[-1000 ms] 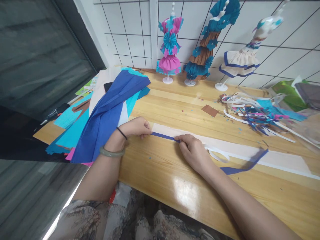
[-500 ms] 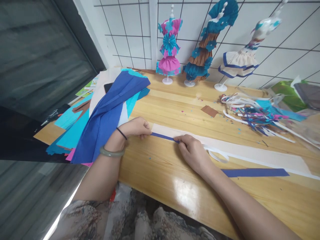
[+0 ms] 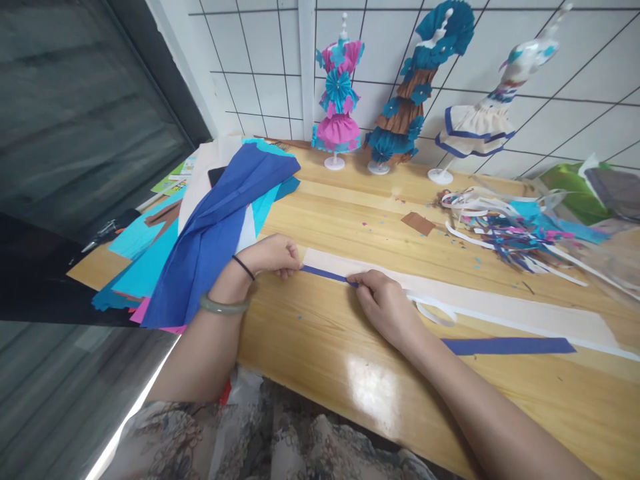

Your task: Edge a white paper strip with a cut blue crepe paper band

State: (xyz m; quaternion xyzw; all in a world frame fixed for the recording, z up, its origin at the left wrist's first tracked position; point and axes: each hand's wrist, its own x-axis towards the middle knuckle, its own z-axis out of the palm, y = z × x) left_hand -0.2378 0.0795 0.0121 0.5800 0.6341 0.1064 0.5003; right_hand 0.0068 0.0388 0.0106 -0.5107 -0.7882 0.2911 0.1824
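The left hand [image 3: 280, 256] pinched the blue strip [image 3: 325, 273] at its left end; the right hand [image 3: 381, 297], fingers curled, was clamped on it farther along. The strip followed the paper's near edge; table [image 3: 310, 340] extended frontward, leaving working room.

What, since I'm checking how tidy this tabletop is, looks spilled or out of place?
The tangled paper strips at the back right look messiest: they sprawl loosely, with tiny snippets scattered nearby. A narrow white strip also lies curled in a loop beside the right hand. I see no clear damage.
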